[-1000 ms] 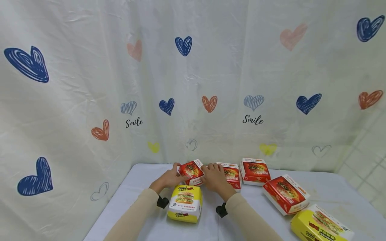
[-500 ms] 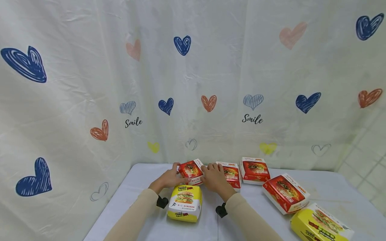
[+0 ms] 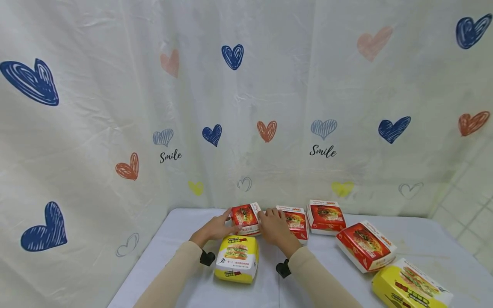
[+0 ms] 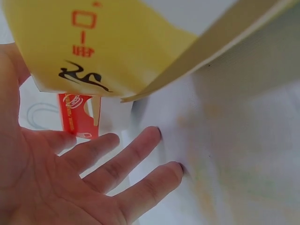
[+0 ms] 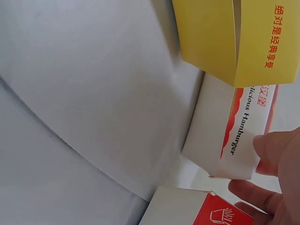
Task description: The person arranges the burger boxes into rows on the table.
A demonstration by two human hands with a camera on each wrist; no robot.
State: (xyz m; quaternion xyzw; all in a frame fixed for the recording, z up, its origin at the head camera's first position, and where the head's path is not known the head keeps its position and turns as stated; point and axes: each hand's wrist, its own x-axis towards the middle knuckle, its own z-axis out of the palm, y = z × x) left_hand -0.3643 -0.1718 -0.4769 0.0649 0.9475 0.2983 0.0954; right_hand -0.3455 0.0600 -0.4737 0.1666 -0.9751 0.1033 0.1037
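In the head view, a red and white hamburger box (image 3: pixel 245 215) sits at the back of the table between both hands. My left hand (image 3: pixel 214 228) holds its left end, thumb along the front and index finger at the back corner; the other fingers spread out in the left wrist view. At the opposite end, my right hand (image 3: pixel 274 223) grips the box, with the thumb on the white side (image 5: pixel 246 126) printed "Hamburger" and the fingers by the end. Just in front stands a yellow and white burger box (image 3: pixel 236 259), between the forearms.
Right of my right hand stand a second red box (image 3: pixel 295 220) and a third red box (image 3: pixel 326 217). Farther right, another red box (image 3: pixel 366 246) lies angled beside a yellow box (image 3: pixel 411 285). A white curtain (image 3: pixel 285 171) with hearts hangs behind the table (image 3: pixel 185 226).
The held red box has turned to sit squarer and shifted slightly right. Both hands stay around it; the other boxes keep their places.
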